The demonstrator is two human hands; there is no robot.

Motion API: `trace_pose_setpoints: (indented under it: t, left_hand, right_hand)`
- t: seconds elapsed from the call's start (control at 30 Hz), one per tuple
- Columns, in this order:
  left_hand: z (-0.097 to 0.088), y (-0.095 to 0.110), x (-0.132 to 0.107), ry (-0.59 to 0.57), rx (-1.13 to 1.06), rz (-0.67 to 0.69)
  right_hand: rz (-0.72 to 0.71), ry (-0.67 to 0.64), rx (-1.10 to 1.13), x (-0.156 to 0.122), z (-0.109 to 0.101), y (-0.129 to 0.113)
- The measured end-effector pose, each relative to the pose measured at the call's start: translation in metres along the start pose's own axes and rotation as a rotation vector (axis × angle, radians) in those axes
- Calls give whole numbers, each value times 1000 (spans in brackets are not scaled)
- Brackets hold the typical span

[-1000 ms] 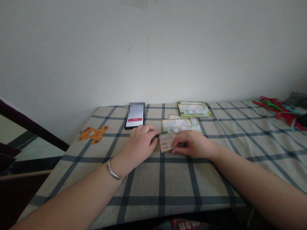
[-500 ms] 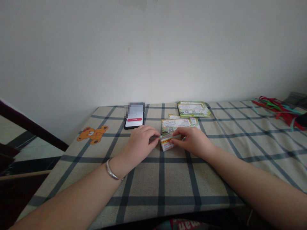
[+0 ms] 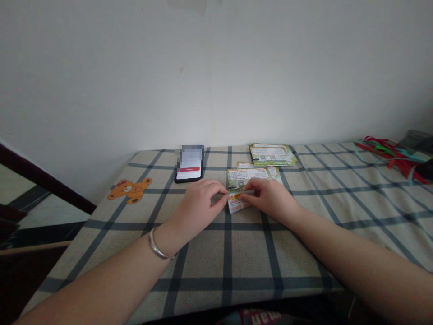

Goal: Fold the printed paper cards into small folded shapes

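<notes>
A small printed leaflet [image 3: 237,205], white with an orange-yellow band and red print, is tilted over the front of a group of flyers. My left hand [image 3: 204,201] pinches its upper left corner between thumb and fingers. On the other side, my right hand [image 3: 269,196] is closed on its upper edge, thumb in front. Those fingers hide part of the edge. Behind both hands lie green-bordered printed flyers [image 3: 252,174], overlapping one another, partly covered by the leaflet and my right hand.
Another stack of green-edged flyers [image 3: 270,154] lies farther back near the wall. A phone [image 3: 189,170] with a lit screen rests left of centre. A bear picture [image 3: 130,190] marks the checked tablecloth [image 3: 203,271]. Tangled coloured ribbons [image 3: 392,155] lie far right.
The leaflet's upper edge has folded or tipped back slightly, so more of its printed front shows. My left fingertips have shifted a little to the right. The flyers and phone stay put.
</notes>
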State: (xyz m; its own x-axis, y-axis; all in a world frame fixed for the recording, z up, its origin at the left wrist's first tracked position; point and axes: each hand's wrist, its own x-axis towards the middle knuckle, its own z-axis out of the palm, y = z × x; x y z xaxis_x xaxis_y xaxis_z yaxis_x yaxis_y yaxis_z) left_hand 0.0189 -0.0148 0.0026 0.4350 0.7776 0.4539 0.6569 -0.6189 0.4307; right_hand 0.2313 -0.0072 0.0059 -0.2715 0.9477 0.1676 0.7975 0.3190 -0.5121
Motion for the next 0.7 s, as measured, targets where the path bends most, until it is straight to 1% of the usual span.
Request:
trace_pose_setpoints:
  t: [0.23, 0.47, 0.6, 0.7]
  left_hand:
    - [2, 1, 0, 12, -54, -16]
    - [1, 5, 0, -23, -131, -62]
    - [1, 6, -1, -22, -154, -131]
    - [2, 3, -3, -26, -171, -198]
  right_hand:
    - [-9, 32, -45, -2, -1, -3]
    - [-34, 51, -21, -4, 2, -1]
    - [-61, 77, -9, -4, 2, 0]
    - [-130, 116, 39, -3, 1, 2]
